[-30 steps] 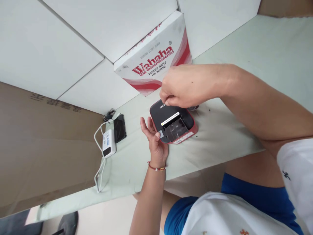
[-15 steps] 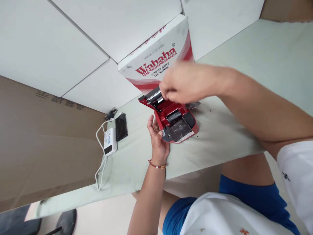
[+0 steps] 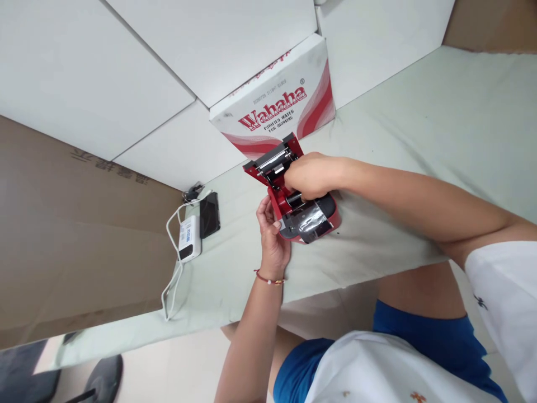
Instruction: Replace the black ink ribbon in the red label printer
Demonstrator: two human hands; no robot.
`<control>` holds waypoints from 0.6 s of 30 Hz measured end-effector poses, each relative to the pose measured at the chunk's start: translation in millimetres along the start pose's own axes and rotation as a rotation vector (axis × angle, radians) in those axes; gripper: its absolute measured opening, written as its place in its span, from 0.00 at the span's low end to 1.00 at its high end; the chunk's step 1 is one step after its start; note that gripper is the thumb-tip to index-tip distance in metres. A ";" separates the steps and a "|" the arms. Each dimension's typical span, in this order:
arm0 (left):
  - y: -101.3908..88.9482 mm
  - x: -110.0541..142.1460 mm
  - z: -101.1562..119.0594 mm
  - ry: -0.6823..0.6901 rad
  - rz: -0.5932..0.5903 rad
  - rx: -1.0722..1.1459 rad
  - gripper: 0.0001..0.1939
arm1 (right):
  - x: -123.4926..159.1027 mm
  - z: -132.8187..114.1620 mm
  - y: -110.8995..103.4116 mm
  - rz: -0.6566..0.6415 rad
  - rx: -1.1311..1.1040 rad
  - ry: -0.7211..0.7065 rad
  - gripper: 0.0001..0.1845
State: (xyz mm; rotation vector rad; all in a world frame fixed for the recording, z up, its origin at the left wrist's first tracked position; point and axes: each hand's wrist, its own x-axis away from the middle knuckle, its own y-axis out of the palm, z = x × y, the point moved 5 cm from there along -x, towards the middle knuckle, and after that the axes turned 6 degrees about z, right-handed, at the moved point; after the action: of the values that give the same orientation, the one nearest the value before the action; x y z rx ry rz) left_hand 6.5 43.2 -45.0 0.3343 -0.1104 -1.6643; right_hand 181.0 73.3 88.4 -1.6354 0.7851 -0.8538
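A red and black label printer [image 3: 333,221] rests on the cloth-covered table with its lid [image 3: 293,144] raised, showing rollers on the underside. My left hand [image 3: 272,240] grips the printer's left side, thumb on the front corner and fingers along the outer wall. Inside the open bay lies a dark roll [image 3: 295,198], partly covered by my right hand [image 3: 312,174]. That hand reaches in from the right with fingers curled down around the roll; its fingertips are hidden. Shiny black film [image 3: 311,223] runs from the roll over the printer's front.
A white and red Wahaha carton [image 3: 277,101] stands behind the printer against white panels. To the left lie a black phone [image 3: 209,215], a white power bank [image 3: 189,238] with a white cable [image 3: 170,229], and a dark bundle [image 3: 192,192]. A cardboard sheet [image 3: 84,224] borders the table's left.
The printer's lid went from closed to raised, by my right hand. That hand then dropped from the lid into the bay, and the film shifted. My left hand kept holding the side.
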 end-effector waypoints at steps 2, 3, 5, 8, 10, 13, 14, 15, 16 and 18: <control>-0.9 -0.4 -0.1 -0.004 0.005 0.001 0.34 | 7.2 4.4 -11.1 0.048 -0.088 -0.051 0.16; -1.2 -0.6 -0.1 -0.006 0.012 0.001 0.35 | 12.7 8.6 -19.8 0.092 -0.131 -0.074 0.17; -1.0 -1.0 0.1 -0.010 0.023 0.010 0.35 | 27.3 22.2 -40.6 0.203 -0.197 -0.098 0.19; 0.3 -1.7 0.5 -0.014 0.024 0.037 0.35 | 46.8 60.0 -59.2 0.244 -0.201 0.003 0.22; 0.7 -2.3 0.8 -0.013 0.018 0.045 0.34 | 50.7 95.9 -54.3 0.161 -0.138 0.181 0.20; 0.3 -2.9 1.2 -0.013 0.004 0.017 0.35 | 43.6 148.8 -25.9 -0.051 -0.014 0.482 0.21; 0.0 -3.0 1.3 -0.014 0.002 0.006 0.35 | 39.2 161.4 -13.9 -0.126 0.005 0.558 0.19; -0.5 -3.1 1.4 -0.014 0.004 0.002 0.35 | 33.9 169.7 -2.4 -0.187 0.007 0.605 0.16; -1.1 -3.2 1.6 -0.014 0.009 0.005 0.35 | 27.9 173.4 7.4 -0.222 -0.003 0.621 0.14; -1.6 -3.3 1.9 -0.010 0.013 0.012 0.34 | 12.7 167.1 16.3 -0.118 -0.037 0.538 0.13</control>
State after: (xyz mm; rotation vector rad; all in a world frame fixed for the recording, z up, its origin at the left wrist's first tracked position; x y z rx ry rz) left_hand 4.8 46.4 -43.1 0.3343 -0.1297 -1.6533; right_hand 328.3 143.4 47.0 -1.5080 1.0823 -1.4019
